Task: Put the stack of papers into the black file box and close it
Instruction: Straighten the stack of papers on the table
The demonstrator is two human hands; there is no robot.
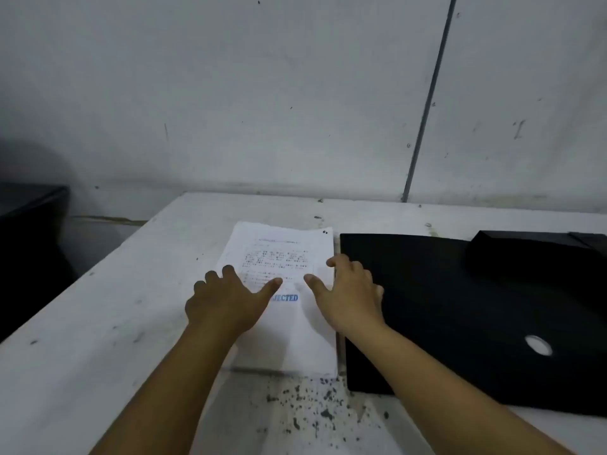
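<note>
A stack of white printed papers [289, 251] with a blue stamp lies flat on the white table [98, 323], in the middle of the view. My left hand [226, 300] rests spread over the stack's left edge, fingers apart. My right hand [349, 290] lies spread over its right edge, thumb on the top sheet. Directly right of the stack, the black file box [460, 323] lies flat with a round finger hole [538, 345] near its front; a raised black flap [532, 254] stands at its far right end. Whether the box is open or closed is unclear.
A scuffed white wall rises behind the table, with a thin grey pipe [427, 103] running down it. A dark piece of furniture [29, 241] stands left of the table. Dark chipped specks [312, 408] mark the tabletop near its front edge.
</note>
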